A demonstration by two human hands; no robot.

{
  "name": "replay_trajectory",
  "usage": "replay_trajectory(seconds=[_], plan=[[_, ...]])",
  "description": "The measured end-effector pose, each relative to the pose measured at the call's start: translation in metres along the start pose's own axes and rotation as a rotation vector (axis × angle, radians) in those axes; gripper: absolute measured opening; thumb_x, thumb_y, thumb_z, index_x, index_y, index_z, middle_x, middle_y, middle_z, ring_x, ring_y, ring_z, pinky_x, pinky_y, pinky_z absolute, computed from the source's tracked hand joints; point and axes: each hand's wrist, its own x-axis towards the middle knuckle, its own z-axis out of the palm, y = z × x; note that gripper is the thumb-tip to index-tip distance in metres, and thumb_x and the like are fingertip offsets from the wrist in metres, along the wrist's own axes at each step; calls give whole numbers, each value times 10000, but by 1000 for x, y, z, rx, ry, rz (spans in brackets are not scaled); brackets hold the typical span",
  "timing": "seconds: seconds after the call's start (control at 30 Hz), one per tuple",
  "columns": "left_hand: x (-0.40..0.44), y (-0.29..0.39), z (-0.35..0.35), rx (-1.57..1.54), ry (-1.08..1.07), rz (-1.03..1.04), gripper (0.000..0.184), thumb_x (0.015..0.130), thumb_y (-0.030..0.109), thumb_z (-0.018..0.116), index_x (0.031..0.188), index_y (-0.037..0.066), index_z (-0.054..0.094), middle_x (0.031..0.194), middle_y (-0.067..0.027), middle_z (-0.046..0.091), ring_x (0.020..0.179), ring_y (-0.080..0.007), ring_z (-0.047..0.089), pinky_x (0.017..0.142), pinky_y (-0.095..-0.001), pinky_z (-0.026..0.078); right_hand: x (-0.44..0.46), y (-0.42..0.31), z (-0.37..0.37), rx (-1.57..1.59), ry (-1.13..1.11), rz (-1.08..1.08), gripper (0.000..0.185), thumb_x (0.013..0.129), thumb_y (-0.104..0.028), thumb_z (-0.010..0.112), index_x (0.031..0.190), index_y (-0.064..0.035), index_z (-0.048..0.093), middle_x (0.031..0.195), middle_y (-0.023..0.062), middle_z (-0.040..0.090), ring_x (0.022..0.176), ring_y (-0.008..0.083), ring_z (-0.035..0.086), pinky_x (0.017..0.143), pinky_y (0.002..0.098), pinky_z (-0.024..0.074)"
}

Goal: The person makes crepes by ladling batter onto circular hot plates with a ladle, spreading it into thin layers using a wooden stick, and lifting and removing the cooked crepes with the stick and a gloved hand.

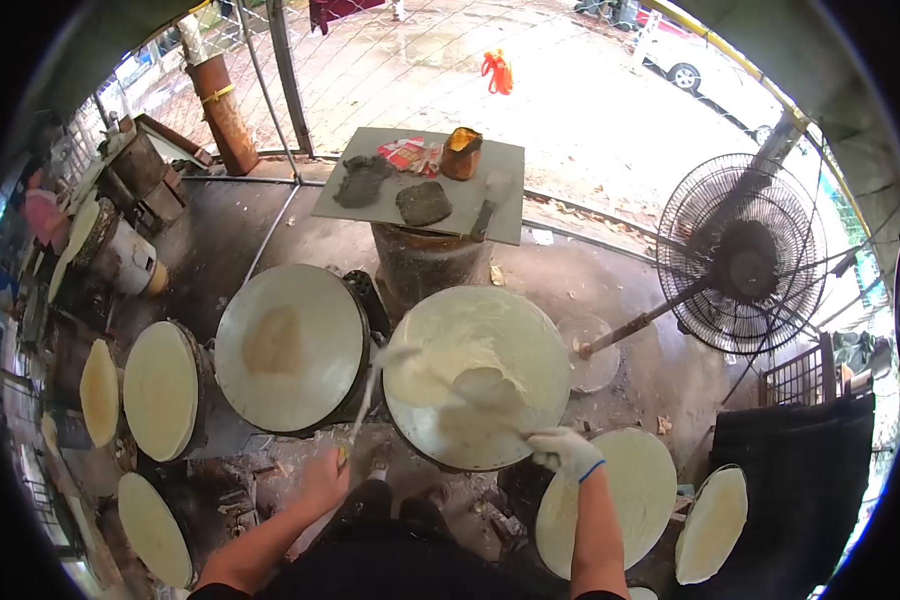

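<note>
Holding two long-handled tools at the centre of the frame, over a round griddle (540, 345) coated with a pale, wet-looking layer (440, 372).

Progress: the layer reaches most of the griddle's surface but is uneven, with thicker streaks left of its middle. Judged partway; evening-out appears left. The bare grey round griddle (332, 320) to its left shows only a brown patch, so no layer there. Pale, evenly covered discs stand at left (162, 392) and lower right (630, 485); those look finished as to spreading, though whether they are cooked cannot be told.

Position: the layer lies above both hands in the frame. The bare left hand (322, 486), lower centre-left, is closed round a thin light stick (364, 402); its blurred head overlaps the griddle's left edge, contact unclear. The white-gloved right hand (570, 452), at the griddle's lower-right rim, is curled round the handle of a blurred grey paddle (480, 402) over the layer.
</note>
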Motion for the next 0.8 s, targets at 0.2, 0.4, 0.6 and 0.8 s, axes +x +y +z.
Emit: replay_trajectory(seconds=[0.2,0.4,0.6,0.8], plan=[[-60,12,-11,129,-107,-45,268,809,138,595,1013,11,477,769,-232,616,664,-423,610,599,-524,470,54,-48,29,94,232,-365,292,886,-255,613,1118,-92,685,643,-27,538,453,63,409,419,211,308],[-84,15,-4,225,-85,1,274,805,143,596,1012,22,462,780,-217,617,639,-407,618,574,-507,482,35,-10,20,-186,-135,-260,331,867,-289,656,1120,-77,671,630,-34,532,524,61,462,424,233,337],[-88,21,3,231,-113,-51,274,803,145,595,1012,27,464,706,-220,614,634,-417,614,573,-518,476,21,5,34,-59,57,-262,330,890,-246,625,1172,-75,642,621,-11,524,434,63,395,398,222,285],[-85,-7,6,190,-28,112,255,815,145,580,1018,44,463,679,-217,609,630,-440,599,580,-540,469,-7,53,34,221,185,-324,344,880,-271,635,1163,-75,643,612,-4,543,418,75,415,367,225,287]])
